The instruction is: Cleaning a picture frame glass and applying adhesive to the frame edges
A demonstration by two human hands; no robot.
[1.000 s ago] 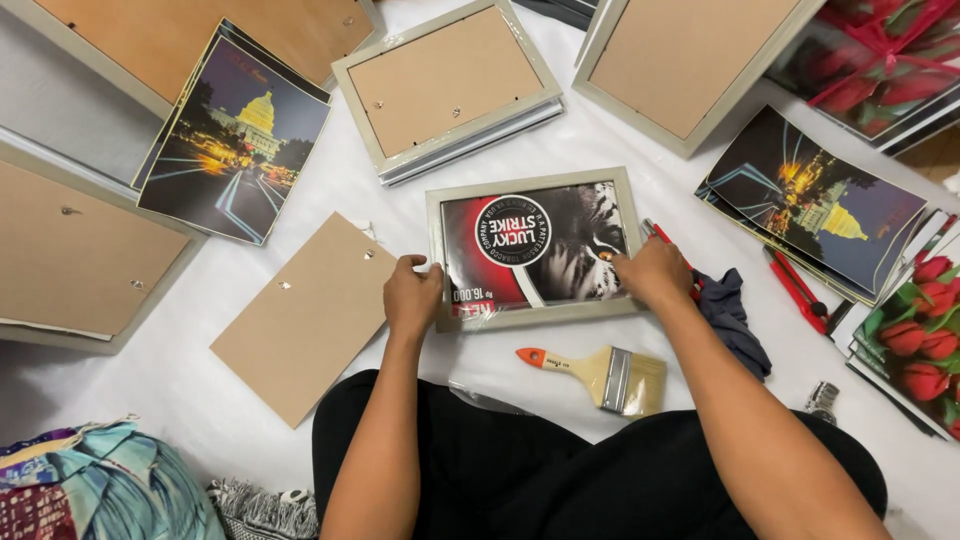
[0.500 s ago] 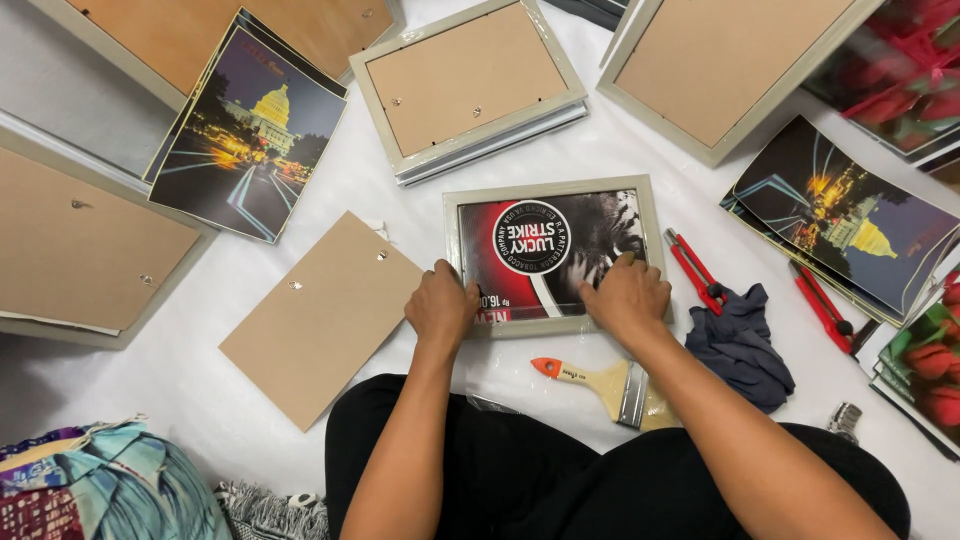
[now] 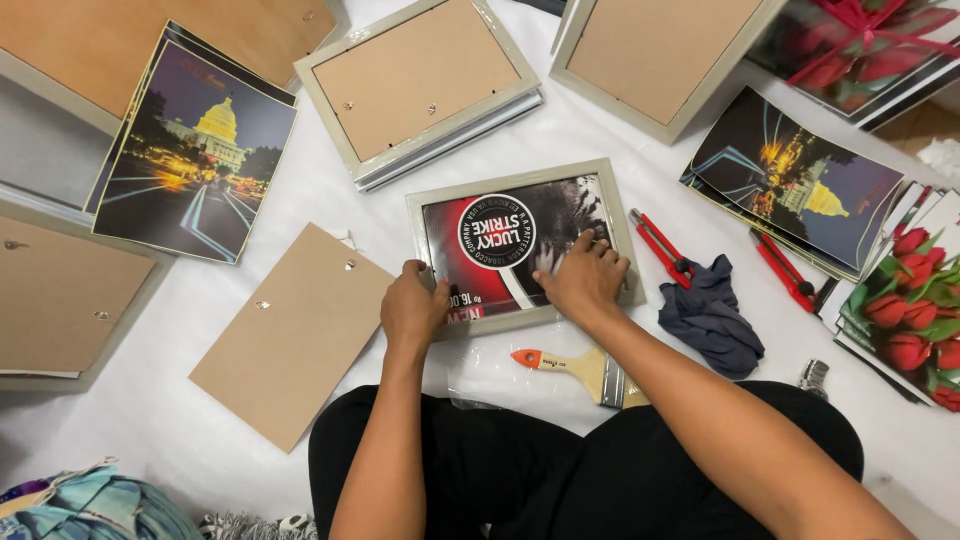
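Note:
A pale grey picture frame (image 3: 608, 205) lies face down on the white sheet in front of me, with a dark red and black print (image 3: 520, 245) lying inside it. My left hand (image 3: 415, 305) grips the frame's near left corner, fingers curled over the edge. My right hand (image 3: 585, 275) lies flat on the print's right half, fingers spread and pressing down. A loose brown backing board (image 3: 290, 335) lies just left of the frame.
A paintbrush with an orange handle (image 3: 570, 367) lies near my knees. A red cutter (image 3: 660, 247), a dark cloth (image 3: 710, 315) and a second red tool (image 3: 785, 272) lie to the right. More frames (image 3: 420, 85) and stacks of city-night (image 3: 195, 160) and tulip prints (image 3: 905, 310) surround me.
My right hand slid from the frame's right edge onto the print. The left hand stays at the near left corner. The view shifted slightly.

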